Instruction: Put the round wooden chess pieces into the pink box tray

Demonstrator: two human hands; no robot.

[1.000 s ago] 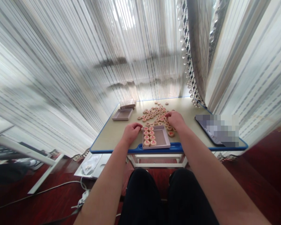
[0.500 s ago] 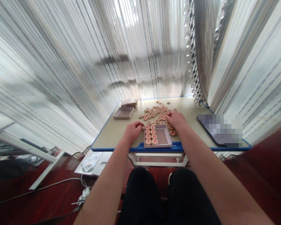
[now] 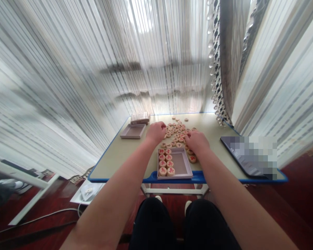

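Observation:
Loose round wooden xiangqi pieces (image 3: 181, 135) lie in a spread heap on the table, marked with red or dark characters. At the heap's left side is my left hand (image 3: 156, 133), its fingers curled in; whatever they hold is hidden. My right hand (image 3: 197, 140) rests at the heap's right side with bent fingers among the pieces, their tips partly hidden. Closer to me, between my forearms, sits a shallow open box (image 3: 182, 161). Two columns of red-marked xiangqi pieces (image 3: 170, 164) fill its left part, and its right part shows bare bottom.
Back left on the table are a second shallow box (image 3: 133, 131) and a flat stacked package (image 3: 140, 118). A dark tablet-like device (image 3: 240, 156), partly blurred out, lies at the right. A blue rim (image 3: 106, 180) edges the table; curtains (image 3: 156, 80) hang behind.
My left hand has left the box's upper left corner and moved forward to the heap. My right hand stays by the heap's right side. The view has shifted slightly.

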